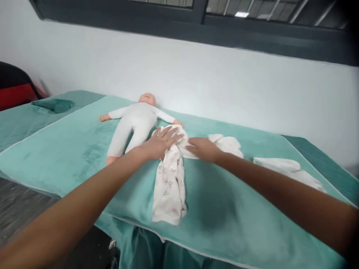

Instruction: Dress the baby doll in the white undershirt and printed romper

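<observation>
A white printed baby garment (169, 186) lies bunched at its top, with one leg or sleeve stretched toward the table's front edge. My left hand (160, 144) rests on the bunched part, palm down and fingers spread. At the garment's right edge, my right hand (206, 149) has its fingers curled together on the white cloth; the exact grip is partly hidden. Just left of the garment, a baby doll (140, 117) in a white bodysuit lies on its back, arms out, head toward the wall.
Folded white cloth (228, 145) lies behind my right hand, and another white cloth piece (291, 170) sits farther right, partly behind my forearm. A green cover (84, 164) drapes the bed. At far left is a red and black object (15, 91). A white wall (224, 86) bounds the back.
</observation>
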Available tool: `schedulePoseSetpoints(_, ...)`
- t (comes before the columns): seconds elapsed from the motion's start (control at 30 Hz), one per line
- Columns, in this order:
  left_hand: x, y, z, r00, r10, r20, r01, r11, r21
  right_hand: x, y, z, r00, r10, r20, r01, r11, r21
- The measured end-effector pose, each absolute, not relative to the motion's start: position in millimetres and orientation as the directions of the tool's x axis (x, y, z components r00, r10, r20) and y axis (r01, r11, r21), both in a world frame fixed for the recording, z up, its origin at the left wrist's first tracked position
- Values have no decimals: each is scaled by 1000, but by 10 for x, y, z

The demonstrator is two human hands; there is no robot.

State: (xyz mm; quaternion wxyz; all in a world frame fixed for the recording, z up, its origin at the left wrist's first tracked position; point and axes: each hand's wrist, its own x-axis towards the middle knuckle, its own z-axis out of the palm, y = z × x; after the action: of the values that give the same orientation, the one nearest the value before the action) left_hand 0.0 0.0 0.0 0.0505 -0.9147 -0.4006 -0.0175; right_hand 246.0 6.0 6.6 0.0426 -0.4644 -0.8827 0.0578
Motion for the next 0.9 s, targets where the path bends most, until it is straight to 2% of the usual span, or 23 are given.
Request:
schedulePoseSetpoints(0.03,20,3,18,693,715,98,721,-683,-114,2324,-140,72,-667,739,89,724,672,-155)
schedulePoseSetpoints(0.1,42,-24,44,747,652,132,665,-728,-168,2102,-454,96,-782,614,109,597,788,-152)
schedulePoseSetpoints(0.17,42,-84,34,785,599,155,619,-762,-191,2011,-605,121,-802,586,114,573,810,-126)
schedulePoseSetpoints(0.23,31,-164,-7,750,636,180,660,-737,-146,2082,-603,121,-763,637,109,630,770,-96)
schedulePoseSetpoints(0.3,44,-255,-43,615,752,237,771,-636,16,2279,-520,84,-677,728,113,718,686,-119)
schedulePoseSetpoints(0.37,124,-361,-26,383,860,336,816,-486,314,2522,-450,21,-579,806,125,773,591,-231)
schedulePoseSetpoints(0.4,199,-422,13,235,892,386,772,-412,483,2634,-445,-11,-536,834,129,775,547,-316)
schedulePoseSetpoints(0.47,419,-571,150,-58,902,429,562,-325,761,2797,-524,-60,-470,871,141,713,468,-522)
schedulePoseSetpoints(0.5,556,-663,239,-176,891,419,439,-310,843,2839,-610,-72,-446,884,141,641,426,-639)
schedulePoseSetpoints(0.6,978,-1012,490,-340,872,352,149,-319,936,2814,-1018,-73,-390,916,93,287,216,-933)
schedulePoseSetpoints(0.67,1190,-1283,571,-342,877,336,27,-348,937,2721,-1350,-68,-355,935,13,52,34,-998)
schedulePoseSetpoints(0.77,1315,-1690,514,-270,881,390,-23,-410,912,2596,-1790,-57,-293,955,-47,-224,-116,-968)
schedulePoseSetpoints(0.83,1287,-1938,391,-121,887,445,56,-441,896,2574,-1989,-25,-249,967,-44,-377,-139,-916)
schedulePoseSetpoints(0.9,1217,-2148,239,114,880,461,248,-475,844,2591,-2106,20,-235,971,-42,-463,-150,-874)
